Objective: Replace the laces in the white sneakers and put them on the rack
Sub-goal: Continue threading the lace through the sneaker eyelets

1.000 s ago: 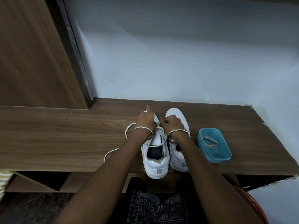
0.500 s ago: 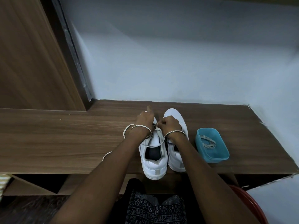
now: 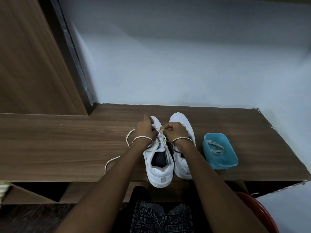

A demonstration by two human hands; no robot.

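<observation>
Counter (image 3: 67, 148): wood grain, running along the wall.
Wall (image 3: 168, 64): pale, plain.
Panel (image 3: 33, 64): wooden, upright, far left.
Tub (image 3: 224, 164): blue, on the counter's right part.
Red rim (image 3: 257, 209): curved, bottom right, partly cut off.

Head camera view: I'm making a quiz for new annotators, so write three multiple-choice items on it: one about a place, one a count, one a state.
1. Where is the blue tub relative to the sneakers?
A. To their left
B. To their right
C. Behind them

2. How many sneakers stand on the shelf?
A. One
B. Two
C. Three

3. What are the left hand and right hand doing?
A. Lying flat on the shelf
B. Lifting the tub
C. Pinching the lace

Answers:
1 B: the tub stands on the shelf at the pair's right side.
2 B: two white ones sit side by side.
3 C: both hands curl on the lace over the left sneaker.
</observation>
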